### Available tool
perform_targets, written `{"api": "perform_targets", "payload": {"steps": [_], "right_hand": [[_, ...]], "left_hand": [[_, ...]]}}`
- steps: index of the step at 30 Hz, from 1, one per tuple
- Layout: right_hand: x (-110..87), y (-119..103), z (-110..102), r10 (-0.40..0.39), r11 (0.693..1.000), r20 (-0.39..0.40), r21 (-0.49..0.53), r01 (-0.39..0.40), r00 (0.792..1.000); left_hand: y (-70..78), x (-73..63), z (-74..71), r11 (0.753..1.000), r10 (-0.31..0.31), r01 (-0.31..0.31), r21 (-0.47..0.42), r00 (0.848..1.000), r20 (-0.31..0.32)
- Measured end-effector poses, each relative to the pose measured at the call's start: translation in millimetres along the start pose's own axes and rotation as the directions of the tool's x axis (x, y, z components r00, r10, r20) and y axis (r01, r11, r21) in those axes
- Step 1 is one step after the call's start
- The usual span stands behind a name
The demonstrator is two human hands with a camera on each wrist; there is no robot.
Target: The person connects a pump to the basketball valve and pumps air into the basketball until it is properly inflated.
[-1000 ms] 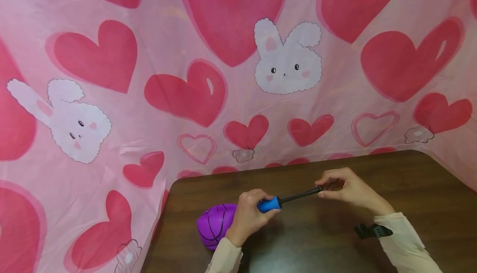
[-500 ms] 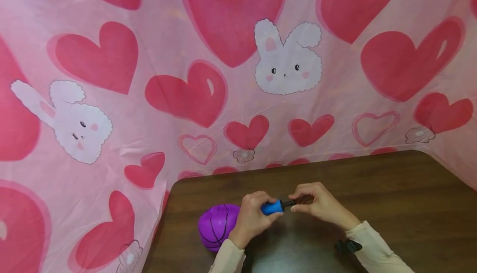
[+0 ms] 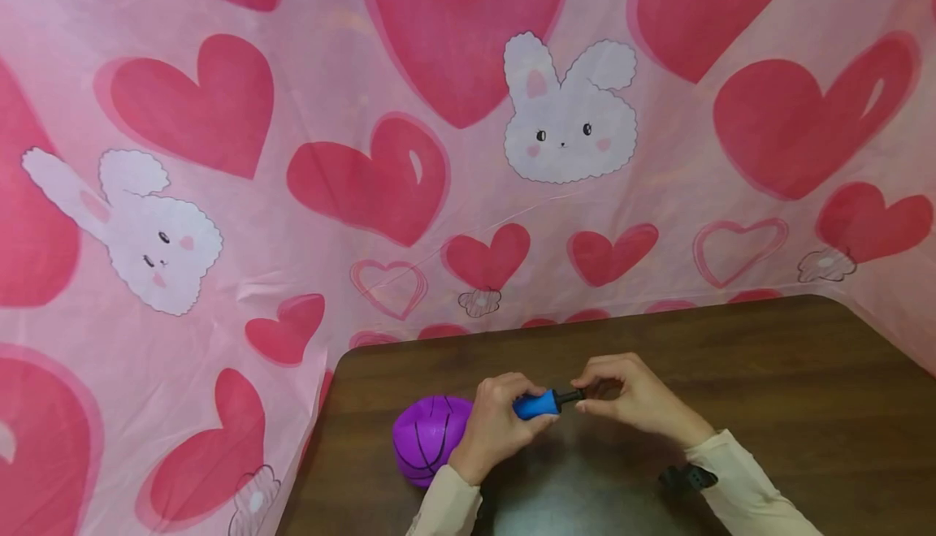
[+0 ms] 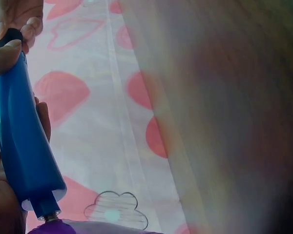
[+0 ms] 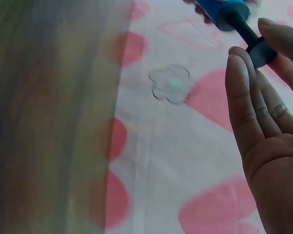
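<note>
A blue hand pump is held slanted above the table, its black rod sticking out a short way on the right. My left hand grips the blue barrel. With thumb and fingertips, my right hand pinches the black knob at the rod's end. At the pump's other end, the left wrist view has a metal fitting meeting a purple ball. That ball, marked with black basketball lines and looking dented on top, sits left of the left hand, which partly covers it.
A dark wood-grain table lies under the hands, with rounded far corners. Pink cloth printed with hearts and rabbits hangs behind it and along its sides. A black device sits at the right wrist.
My right hand has moved left toward the left hand, sliding most of the long rod into the barrel. Over the last half second slightly more rod shows again. The left hand has barely shifted.
</note>
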State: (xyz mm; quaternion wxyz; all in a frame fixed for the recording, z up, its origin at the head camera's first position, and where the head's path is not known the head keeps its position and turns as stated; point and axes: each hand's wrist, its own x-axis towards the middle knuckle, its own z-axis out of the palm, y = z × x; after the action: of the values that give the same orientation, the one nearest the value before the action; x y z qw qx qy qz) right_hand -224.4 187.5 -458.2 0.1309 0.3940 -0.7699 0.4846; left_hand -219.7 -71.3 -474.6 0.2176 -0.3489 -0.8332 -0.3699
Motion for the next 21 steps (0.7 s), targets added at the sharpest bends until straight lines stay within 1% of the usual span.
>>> {"api": "perform_targets", "payload": {"steps": [4, 8, 12, 17, 21], "right_hand": [[-2.9, -1.4, -17.1, 0.045, 0.999, -0.002, -0.013, -0.045, 0.999], [-8.2, -1.3, -38.8, 0.103, 0.994, 0.001, -0.047, -0.103, 0.995], [-11.9, -1.2, -55.3, 0.126, 0.99, 0.001, -0.064, -0.126, 0.992], [-13.1, -2.7, -65.5, 0.123, 0.992, 0.005, -0.028, -0.123, 0.992], [-13.2, -3.0, -64.6, 0.123, 0.992, 0.005, -0.012, -0.123, 0.992]], "left_hand": [[-2.3, 0.5, -1.6, 1.0, -0.007, 0.008, 0.018, 1.0, -0.016], [-4.5, 1.7, -3.5, 1.0, -0.026, 0.026, 0.016, 1.0, 0.0], [-4.8, 2.4, -6.1, 0.999, -0.035, 0.035, 0.004, 0.999, 0.001], [-4.9, 1.6, -6.8, 0.999, -0.03, 0.03, 0.015, 0.999, -0.011], [-5.0, 0.6, -6.3, 1.0, -0.027, 0.027, 0.013, 1.0, -0.016]]}}
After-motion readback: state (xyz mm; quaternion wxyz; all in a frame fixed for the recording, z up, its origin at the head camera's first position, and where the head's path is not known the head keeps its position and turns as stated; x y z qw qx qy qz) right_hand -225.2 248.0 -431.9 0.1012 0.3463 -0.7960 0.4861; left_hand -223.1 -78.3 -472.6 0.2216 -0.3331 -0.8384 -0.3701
